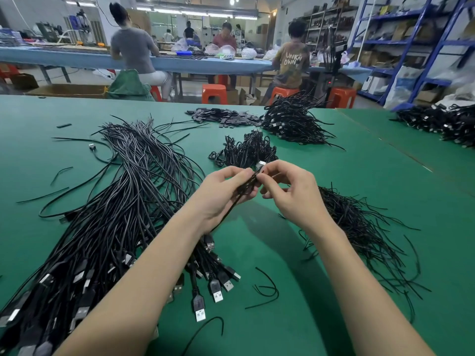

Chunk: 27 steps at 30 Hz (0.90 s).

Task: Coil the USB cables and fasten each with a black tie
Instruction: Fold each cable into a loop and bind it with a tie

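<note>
Lying far left on the green bench (321, 253), big heap of loose black USB cables (120, 201), silver plugs toward the near edge. Left hand (223, 194) fingers curled round a small coiled black cable bundle (248, 185), held above the bench centre. Right hand (290, 191) fingers pinch the bundle's top near its silver plug. Finished coils pile (246, 150) just behind hands. Thin black ties heap (359, 227) right.
</note>
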Each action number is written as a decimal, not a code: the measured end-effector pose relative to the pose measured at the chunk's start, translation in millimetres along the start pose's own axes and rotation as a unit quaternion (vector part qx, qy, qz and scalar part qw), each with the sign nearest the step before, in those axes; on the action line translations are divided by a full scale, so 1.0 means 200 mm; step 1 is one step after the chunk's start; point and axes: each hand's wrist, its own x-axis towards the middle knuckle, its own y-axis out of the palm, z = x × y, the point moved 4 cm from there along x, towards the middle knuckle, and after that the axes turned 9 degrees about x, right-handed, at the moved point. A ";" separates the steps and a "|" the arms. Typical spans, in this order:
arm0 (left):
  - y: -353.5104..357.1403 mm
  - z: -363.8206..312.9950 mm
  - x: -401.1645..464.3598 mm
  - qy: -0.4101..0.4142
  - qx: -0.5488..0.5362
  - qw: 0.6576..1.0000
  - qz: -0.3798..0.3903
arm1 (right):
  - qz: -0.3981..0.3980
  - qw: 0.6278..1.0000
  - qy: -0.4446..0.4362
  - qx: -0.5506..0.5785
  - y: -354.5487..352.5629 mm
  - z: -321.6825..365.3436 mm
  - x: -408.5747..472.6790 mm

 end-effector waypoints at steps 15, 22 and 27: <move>-0.07 -0.05 -0.01 0.224 0.246 0.941 -0.067 | 0.051 0.820 0.399 0.408 0.09 -0.04 -0.04; -0.09 0.01 0.02 0.062 0.020 0.995 -0.069 | 0.038 0.999 -0.014 -0.036 0.02 0.05 0.00; -0.08 0.01 0.01 0.083 0.037 0.995 -0.052 | -0.012 1.000 0.006 -0.011 0.01 0.04 0.01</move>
